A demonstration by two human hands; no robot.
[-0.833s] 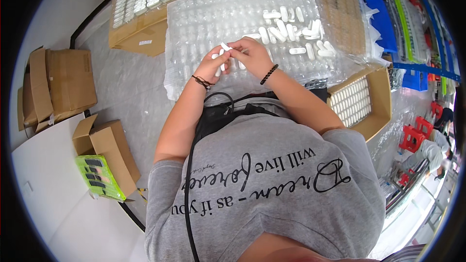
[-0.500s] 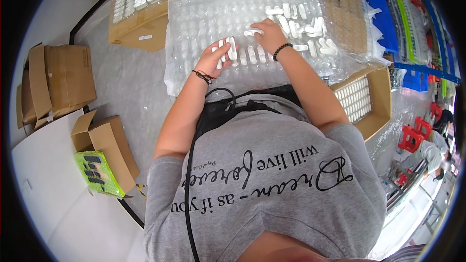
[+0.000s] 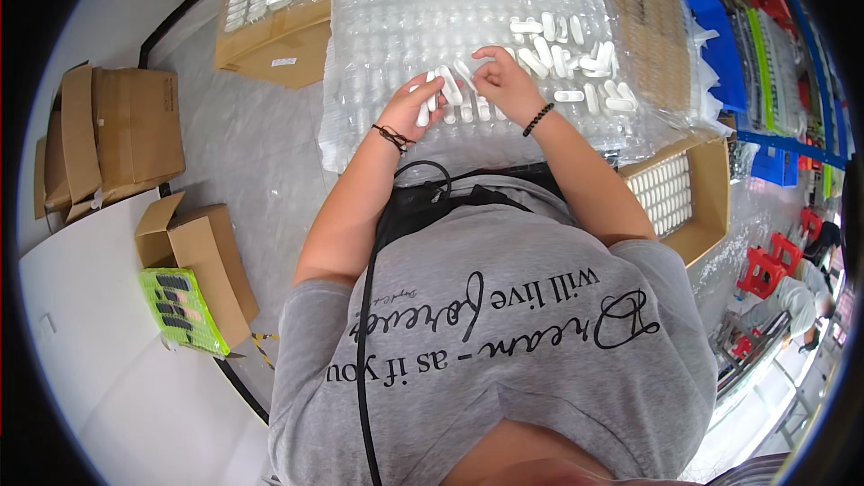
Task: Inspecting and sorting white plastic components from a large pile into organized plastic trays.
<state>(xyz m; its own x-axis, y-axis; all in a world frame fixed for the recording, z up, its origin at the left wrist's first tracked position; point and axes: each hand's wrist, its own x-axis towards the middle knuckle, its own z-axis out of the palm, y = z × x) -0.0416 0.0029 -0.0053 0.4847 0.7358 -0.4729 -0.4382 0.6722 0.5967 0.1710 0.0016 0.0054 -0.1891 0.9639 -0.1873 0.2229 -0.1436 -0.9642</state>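
Over a clear plastic blister tray [image 3: 378, 45] with rows of cavities, my left hand [image 3: 412, 109] is closed around a few oblong white plastic pieces [image 3: 451, 87], held side by side. Close to its right, my right hand [image 3: 506, 83] pinches another slim white piece [image 3: 465, 74] between thumb and finger, tilted toward the left hand's bunch. Below the hands, several white pieces [image 3: 483, 110] stand in the tray's near cavities. A loose heap of the same white pieces [image 3: 560, 56] lies on the tray to the right of my hands.
A carton [image 3: 270, 49] topped with filled white trays stands at the far left. An open carton [image 3: 711, 193] holding rows of white pieces is at the right. Brown cartons [image 3: 135, 139] sit on the left, blue bins [image 3: 715, 27] far right, and red stools [image 3: 763, 272] beyond.
My right hand has brought its white piece toward the left hand, turning it from flat to tilted. The whole view has shifted slightly, with the tray now further right.
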